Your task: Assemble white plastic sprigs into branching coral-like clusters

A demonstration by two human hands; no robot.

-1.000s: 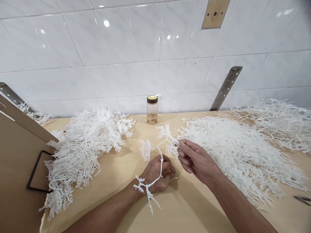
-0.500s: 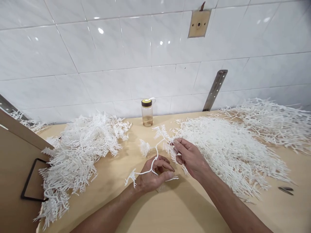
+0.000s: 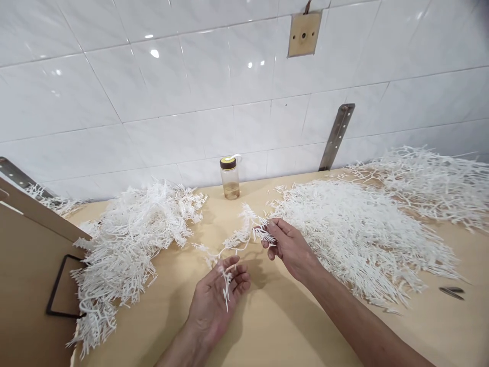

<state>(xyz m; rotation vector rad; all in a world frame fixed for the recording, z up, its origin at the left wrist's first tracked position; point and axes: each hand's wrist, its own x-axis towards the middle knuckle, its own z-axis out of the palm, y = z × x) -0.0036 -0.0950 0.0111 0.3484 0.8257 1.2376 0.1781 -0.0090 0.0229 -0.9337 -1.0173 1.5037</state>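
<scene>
A white plastic branch (image 3: 244, 246) with thin stems and feathery tufts hangs between my two hands above the table. My right hand (image 3: 288, 247) is closed, thumb and fingers pinching a tufted end of it. My left hand (image 3: 217, 300) is turned palm up below, its fingers curled and its thumb and forefinger closed on a lower stem. One small forked tip (image 3: 227, 290) droops over the left palm. The exact contact at the left fingertips is partly hidden by the stems.
Tufted white pieces form a heap (image 3: 126, 239) on the left and another (image 3: 355, 229) on the right. Barer white branches (image 3: 439, 183) lie behind at far right. A lidded bottle (image 3: 231, 183) stands near the tiled wall. Small dark snips (image 3: 452, 292) lie at right.
My left hand has rolled from back-up to palm-up and moved slightly lower and left. The branch has swung, its forked end now over the left palm. My right hand keeps its pinch.
</scene>
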